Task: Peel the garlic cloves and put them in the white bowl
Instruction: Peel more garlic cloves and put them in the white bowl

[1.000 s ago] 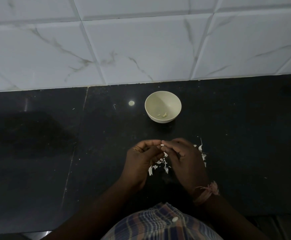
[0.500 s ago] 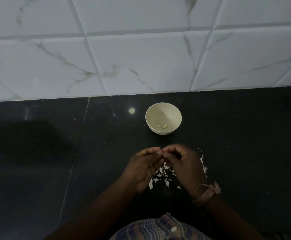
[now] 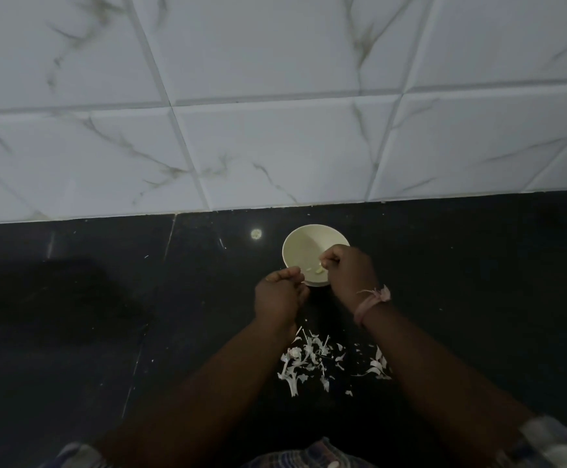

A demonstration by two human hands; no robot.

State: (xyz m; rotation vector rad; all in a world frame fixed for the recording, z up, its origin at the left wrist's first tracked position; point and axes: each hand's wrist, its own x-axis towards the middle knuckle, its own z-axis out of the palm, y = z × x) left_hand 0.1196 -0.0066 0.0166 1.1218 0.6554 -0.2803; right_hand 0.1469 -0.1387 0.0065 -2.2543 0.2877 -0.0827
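The white bowl [image 3: 304,246] stands on the black counter near the tiled wall, with a few peeled garlic pieces [image 3: 319,270] lying in its bottom. My right hand [image 3: 351,273] reaches over the bowl's right side, fingertips pinched on a small pale garlic clove just above the inside. My left hand [image 3: 278,297] rests at the bowl's front-left rim with its fingers curled closed; nothing shows in it. A pink thread band circles my right wrist.
White garlic skins [image 3: 305,361] lie scattered on the counter [image 3: 106,332] between my forearms, with a smaller clump [image 3: 378,366] beside my right forearm. The marbled tile wall [image 3: 275,130] rises just behind the bowl.
Both hands have moved from over the skins forward to the bowl. They have come apart, and the right hand now hovers over the bowl. The camera has tilted up.
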